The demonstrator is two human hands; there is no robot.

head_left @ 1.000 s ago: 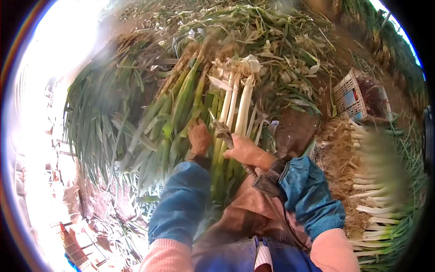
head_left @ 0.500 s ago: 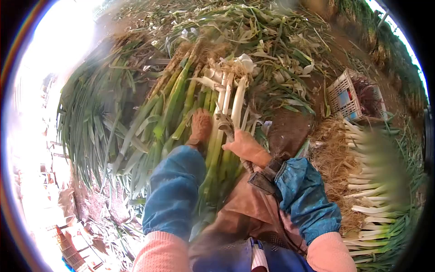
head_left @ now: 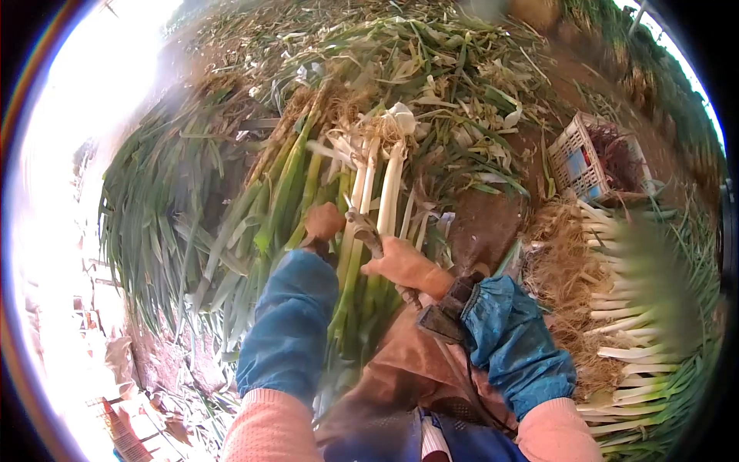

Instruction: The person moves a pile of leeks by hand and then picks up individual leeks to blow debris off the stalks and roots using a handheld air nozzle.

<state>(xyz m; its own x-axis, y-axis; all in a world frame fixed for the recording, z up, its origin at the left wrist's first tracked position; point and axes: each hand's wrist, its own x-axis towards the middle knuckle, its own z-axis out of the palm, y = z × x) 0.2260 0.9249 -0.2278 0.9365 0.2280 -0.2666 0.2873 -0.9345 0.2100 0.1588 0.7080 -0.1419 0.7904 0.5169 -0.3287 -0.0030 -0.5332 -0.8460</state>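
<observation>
Leeks [head_left: 391, 185] lie root end away from me in front of my lap, several of them peeled white, with green stalks running toward me. My right hand [head_left: 408, 267] is closed around a grimy metal nozzle tool [head_left: 363, 229] with a hose trailing below it, held over the white stalks. To its left, my left hand [head_left: 325, 221] is curled into a fist against the green stalks. Its fingertips are hidden, so what it grips cannot be made out. Unpeeled leeks [head_left: 291, 189] with dry outer leaves lie just beyond and left of it.
A heap of stripped leaves [head_left: 431, 69] spreads across the far ground. Long green leaves [head_left: 154, 200] cover the left. On the right stands a plastic crate [head_left: 573, 158] holding dark reddish strands, and nearer lies a row of white leeks [head_left: 627, 327] with roots toward me.
My left hand has gone from lying over the stalks to a curled fist, slightly farther left. My right hand and the nozzle tool have shifted a little left and nearer; the view has tilted slightly.
</observation>
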